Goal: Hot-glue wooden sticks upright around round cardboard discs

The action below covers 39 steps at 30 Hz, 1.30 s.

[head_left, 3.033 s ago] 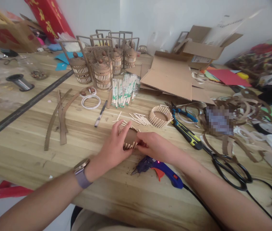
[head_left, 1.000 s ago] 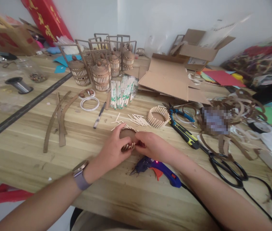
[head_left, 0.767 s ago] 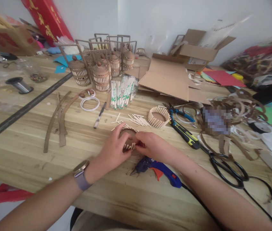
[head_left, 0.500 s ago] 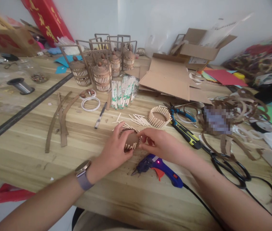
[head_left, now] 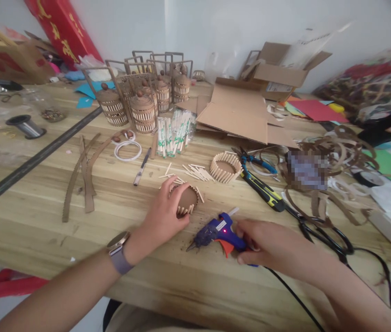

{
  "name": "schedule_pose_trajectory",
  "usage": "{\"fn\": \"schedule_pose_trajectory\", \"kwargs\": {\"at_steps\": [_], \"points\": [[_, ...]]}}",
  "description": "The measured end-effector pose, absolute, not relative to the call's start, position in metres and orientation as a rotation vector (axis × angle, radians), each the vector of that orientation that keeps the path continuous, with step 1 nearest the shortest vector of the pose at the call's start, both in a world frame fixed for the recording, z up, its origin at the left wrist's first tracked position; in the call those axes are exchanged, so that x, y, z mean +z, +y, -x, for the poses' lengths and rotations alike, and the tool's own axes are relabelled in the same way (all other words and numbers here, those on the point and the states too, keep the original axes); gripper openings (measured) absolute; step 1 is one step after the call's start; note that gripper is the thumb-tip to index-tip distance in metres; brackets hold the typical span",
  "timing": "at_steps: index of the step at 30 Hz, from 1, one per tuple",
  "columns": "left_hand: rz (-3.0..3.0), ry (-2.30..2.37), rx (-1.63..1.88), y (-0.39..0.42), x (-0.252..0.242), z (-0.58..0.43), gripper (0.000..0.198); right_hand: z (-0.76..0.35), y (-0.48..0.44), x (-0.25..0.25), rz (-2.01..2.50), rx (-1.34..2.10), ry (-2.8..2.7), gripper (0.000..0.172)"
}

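My left hand (head_left: pixel 162 214) grips the left side of a small round cardboard piece (head_left: pixel 187 198) with short wooden sticks along its edge. Over the handle of a blue glue gun (head_left: pixel 228 233) is my right hand (head_left: pixel 255 240), its thumb and fingers apart around the handle; whether they press on it is unclear. The gun lies on its side, nozzle to the left, red light on. Behind the cardboard piece are loose sticks (head_left: pixel 198 172) and a finished-looking ring of sticks (head_left: pixel 225 168).
Pliers (head_left: pixel 259 161), a yellow-black cutter (head_left: pixel 266 193) and black scissors (head_left: pixel 328 240) lie at the right. Further back stand small lidded baskets (head_left: pixel 143 113), wrapped stick bundles (head_left: pixel 172 136) and flat cardboard (head_left: pixel 233 110). Cardboard strips (head_left: pixel 86 180) and a pen-like knife (head_left: pixel 142 167) are at left.
My right hand has left the round piece and moved right and down to the glue gun's handle. My left hand has stayed on the piece. A stick now shows at its right edge.
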<state>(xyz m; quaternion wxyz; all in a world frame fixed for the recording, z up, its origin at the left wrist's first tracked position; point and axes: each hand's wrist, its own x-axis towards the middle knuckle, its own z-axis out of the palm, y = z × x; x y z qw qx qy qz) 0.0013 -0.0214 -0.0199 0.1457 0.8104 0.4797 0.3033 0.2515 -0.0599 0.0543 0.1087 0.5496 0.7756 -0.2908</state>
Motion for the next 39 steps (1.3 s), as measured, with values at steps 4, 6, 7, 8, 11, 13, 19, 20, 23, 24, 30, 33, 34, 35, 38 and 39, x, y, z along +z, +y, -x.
{"fn": "schedule_pose_trajectory", "kwargs": {"at_steps": [4, 6, 7, 8, 11, 13, 19, 20, 23, 24, 30, 33, 34, 35, 38, 39], "points": [[-2.340, 1.382, 0.860, -0.021, -0.020, 0.001, 0.071, -0.252, -0.060, 0.044, -1.652, -0.912, 2.305, 0.013], [-2.339, 1.381, 0.847, -0.021, -0.020, 0.003, 0.074, -0.257, -0.059, 0.041, -1.659, -0.995, 2.326, 0.014], [-2.334, 1.380, 0.840, -0.021, -0.020, 0.003, 0.075, -0.260, -0.058, 0.041, -1.668, -1.063, 2.343, 0.014], [-2.327, 1.380, 0.834, -0.021, -0.019, 0.004, 0.077, -0.264, -0.058, 0.040, -1.687, -1.140, 2.366, 0.014], [-2.317, 1.362, 0.828, -0.021, -0.019, 0.004, 0.083, -0.270, -0.056, 0.043, -1.791, -1.390, 2.421, 0.011], [-2.323, 1.338, 0.845, -0.021, -0.020, 0.004, 0.088, -0.271, -0.055, 0.045, -1.865, -1.485, 2.429, 0.012], [-2.298, 1.414, 0.913, -0.020, -0.026, 0.000, 0.105, -0.262, -0.056, 0.038, -2.030, -1.454, 2.526, 0.019], [-2.298, 1.424, 0.934, -0.020, -0.026, -0.001, 0.106, -0.260, -0.057, 0.034, -2.039, -1.536, 2.512, 0.021], [-2.304, 1.433, 0.965, -0.020, -0.026, -0.003, 0.101, -0.253, -0.060, 0.025, -2.029, -1.826, 2.418, 0.025], [-2.305, 1.433, 0.963, -0.020, -0.026, -0.003, 0.099, -0.251, -0.061, 0.023, -2.024, -1.906, 2.373, 0.027], [-2.299, 1.453, 0.981, -0.020, -0.028, -0.002, 0.094, -0.245, -0.061, 0.019, -1.958, -2.196, 2.197, 0.023], [-2.301, 1.453, 0.973, -0.019, -0.029, -0.002, 0.094, -0.248, -0.058, 0.017, -2.018, -2.192, 2.199, 0.025], [-2.305, 1.454, 0.969, -0.019, -0.028, -0.002, 0.094, -0.249, -0.057, 0.017, -2.048, -2.166, 2.203, 0.027], [-2.310, 1.456, 0.965, -0.020, -0.028, -0.002, 0.094, -0.250, -0.056, 0.017, -2.073, -2.126, 2.211, 0.030], [-2.328, 1.451, 0.952, -0.020, -0.027, -0.002, 0.091, -0.251, -0.054, 0.017, -2.125, -1.983, 2.242, 0.038], [-2.332, 1.448, 0.949, -0.020, -0.026, -0.002, 0.090, -0.250, -0.054, 0.018, -2.134, -1.939, 2.248, 0.039]]}}
